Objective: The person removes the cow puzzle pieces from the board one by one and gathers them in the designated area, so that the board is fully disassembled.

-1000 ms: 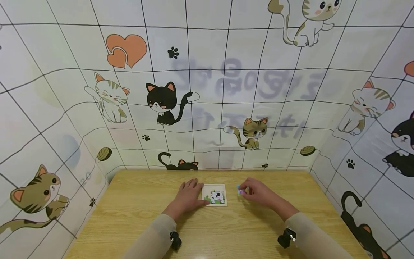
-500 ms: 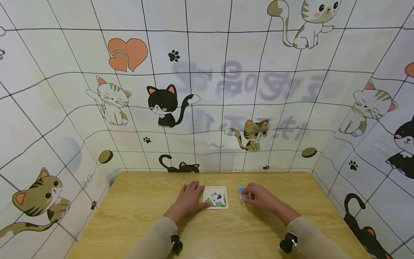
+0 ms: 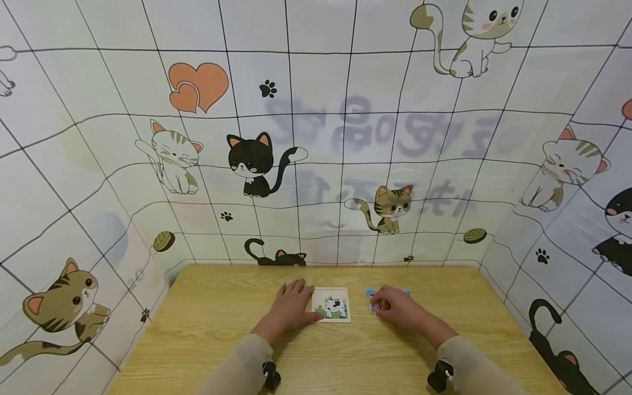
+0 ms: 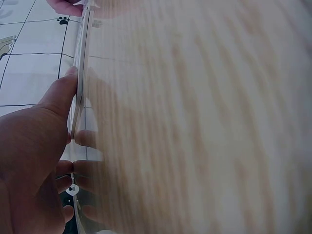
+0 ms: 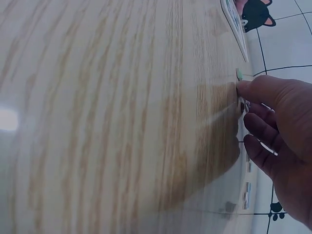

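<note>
A small square puzzle tray [image 3: 349, 305] with a pale rim lies on the table, a cow picture [image 3: 336, 308] in its lower part. My left hand [image 3: 291, 308] rests against its left side, thumb at the lower left corner and fingers extended. In the left wrist view, the thumb [image 4: 61, 95] touches the tray's edge. To the tray's right, my right hand [image 3: 401, 309] pinches a puzzle piece [image 3: 373, 308], pink and purple, with thumb and curled fingers, low at the table. The fingers partly hide it. A blue piece [image 3: 370, 293] shows just beyond the fingertips.
Another blue piece [image 3: 407, 292] lies behind the right hand. More flat pieces [image 5: 246, 195] lie on the table in the right wrist view. The wooden table [image 3: 340, 362] meets a cat-printed cloth wall [image 3: 316, 219] at its back and sides.
The head view has tilted slightly upward. My right hand has shifted a little at the pieces, and a blue piece now shows behind it. My left hand stays on the tray.
</note>
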Motion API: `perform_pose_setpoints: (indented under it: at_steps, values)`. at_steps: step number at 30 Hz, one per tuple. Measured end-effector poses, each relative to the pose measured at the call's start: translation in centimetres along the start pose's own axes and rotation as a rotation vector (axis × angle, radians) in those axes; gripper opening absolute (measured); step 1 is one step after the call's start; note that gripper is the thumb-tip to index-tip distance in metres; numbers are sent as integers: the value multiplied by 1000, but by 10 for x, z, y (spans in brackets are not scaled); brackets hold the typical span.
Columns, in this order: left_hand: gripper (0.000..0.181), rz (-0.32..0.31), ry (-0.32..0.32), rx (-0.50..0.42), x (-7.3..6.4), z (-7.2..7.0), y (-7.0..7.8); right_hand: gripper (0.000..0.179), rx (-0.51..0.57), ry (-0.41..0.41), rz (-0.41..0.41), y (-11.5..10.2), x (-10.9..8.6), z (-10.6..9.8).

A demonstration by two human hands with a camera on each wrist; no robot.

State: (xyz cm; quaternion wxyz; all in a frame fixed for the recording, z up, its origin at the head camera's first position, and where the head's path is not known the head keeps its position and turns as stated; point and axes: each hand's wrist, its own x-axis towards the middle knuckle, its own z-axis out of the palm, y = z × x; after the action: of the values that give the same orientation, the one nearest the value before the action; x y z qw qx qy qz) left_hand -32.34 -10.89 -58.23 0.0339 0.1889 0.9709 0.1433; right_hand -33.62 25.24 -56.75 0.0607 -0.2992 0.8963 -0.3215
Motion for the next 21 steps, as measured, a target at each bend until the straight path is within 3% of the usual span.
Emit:
perform_pose_setpoints:
  at_steps: [11, 21]
  values:
    - [94, -3, 10, 10, 1, 3, -2, 16, -8, 11, -16, -3, -2, 2]
    - [92, -5, 11, 12, -1, 1, 0, 16, 39, 12, 40, 3, -1, 2]
